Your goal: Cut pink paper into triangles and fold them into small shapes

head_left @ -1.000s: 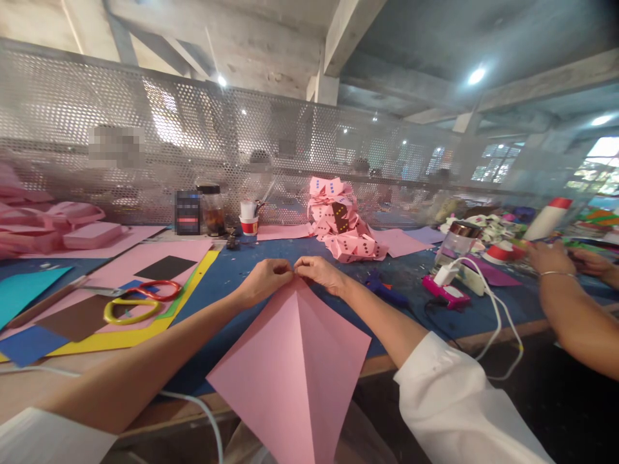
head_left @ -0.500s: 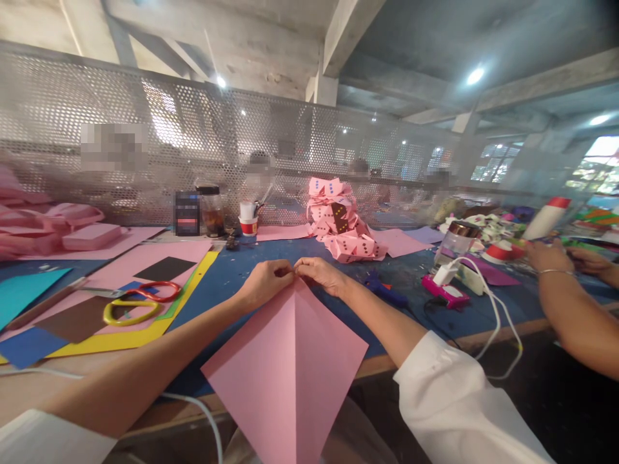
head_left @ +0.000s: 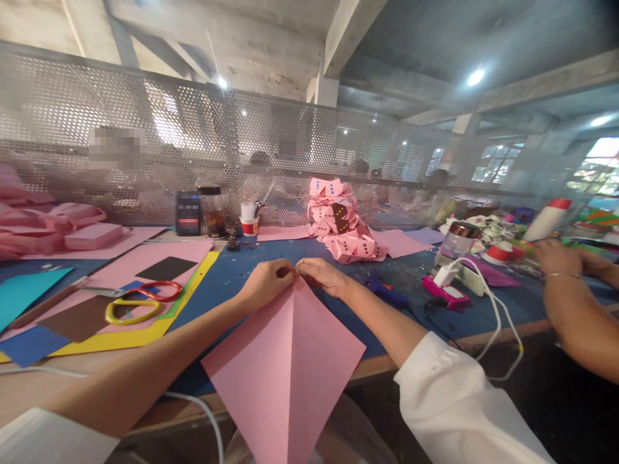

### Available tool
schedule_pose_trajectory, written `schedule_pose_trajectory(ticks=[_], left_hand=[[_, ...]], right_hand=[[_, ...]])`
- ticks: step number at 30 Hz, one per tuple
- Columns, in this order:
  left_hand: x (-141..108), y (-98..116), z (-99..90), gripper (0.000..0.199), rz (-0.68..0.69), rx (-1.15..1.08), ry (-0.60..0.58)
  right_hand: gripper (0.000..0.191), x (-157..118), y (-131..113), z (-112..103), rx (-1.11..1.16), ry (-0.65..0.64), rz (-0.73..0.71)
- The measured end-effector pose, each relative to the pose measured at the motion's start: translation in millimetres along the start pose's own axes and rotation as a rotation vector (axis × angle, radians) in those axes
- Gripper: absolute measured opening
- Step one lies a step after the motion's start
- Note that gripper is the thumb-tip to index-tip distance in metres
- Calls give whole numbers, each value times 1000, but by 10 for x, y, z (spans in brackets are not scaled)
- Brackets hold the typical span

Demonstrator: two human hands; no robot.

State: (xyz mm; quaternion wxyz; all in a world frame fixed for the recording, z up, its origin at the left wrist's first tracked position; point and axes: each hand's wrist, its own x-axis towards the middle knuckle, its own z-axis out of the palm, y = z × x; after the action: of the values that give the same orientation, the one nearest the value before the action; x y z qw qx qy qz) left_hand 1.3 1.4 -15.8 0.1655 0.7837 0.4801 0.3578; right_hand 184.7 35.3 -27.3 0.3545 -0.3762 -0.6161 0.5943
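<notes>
A square pink paper sheet (head_left: 271, 367) hangs by its top corner, with a crease running down its middle. My left hand (head_left: 269, 281) pinches that corner from the left, fingers closed. From the right, my right hand (head_left: 323, 275) grips the same corner, its fingertips almost touching those of the left. The lower part of the sheet reaches past the table's front edge. Beyond my hands stands a pile of folded pink paper pieces (head_left: 338, 222) with printed marks.
Scissors (head_left: 133, 312) lie on coloured sheets at left. A blue glue gun (head_left: 387, 290), a pink power adapter (head_left: 445, 291) with white cable and a lidded jar (head_left: 459, 238) are at right. Another person's arm (head_left: 578, 309) reaches in at far right.
The lower part of the pink sheet has swung slightly left, while my hands stay at its top corner. The other person's hand at far right has shifted a little right.
</notes>
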Motion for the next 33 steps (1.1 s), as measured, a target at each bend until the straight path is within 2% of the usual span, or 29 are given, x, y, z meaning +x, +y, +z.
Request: schedule_pose_trajectory(ticks=[6,12,19,25,29,33], left_hand=[[42,-127,-28,26,-59,-80,18],[89,-283,36,33,-99,-197,23],[100,-347,83,39,-100,-251,21],[78,-328,64,35,-80,-109,60],[4,-282,50,21,23,93,118],[-113,-253,95,13,183,211,-23]], right_hand=[[31,14,21,-44,-81,37,-68],[35,44,74,-88,-246,109,-126],[36,-4,28,-44,-451,179,-153],[30,22,42,-46,-647,228,-171],[19,21,45,-45,-814,278,-166],[15,2,62,-23,-941,330,-119]])
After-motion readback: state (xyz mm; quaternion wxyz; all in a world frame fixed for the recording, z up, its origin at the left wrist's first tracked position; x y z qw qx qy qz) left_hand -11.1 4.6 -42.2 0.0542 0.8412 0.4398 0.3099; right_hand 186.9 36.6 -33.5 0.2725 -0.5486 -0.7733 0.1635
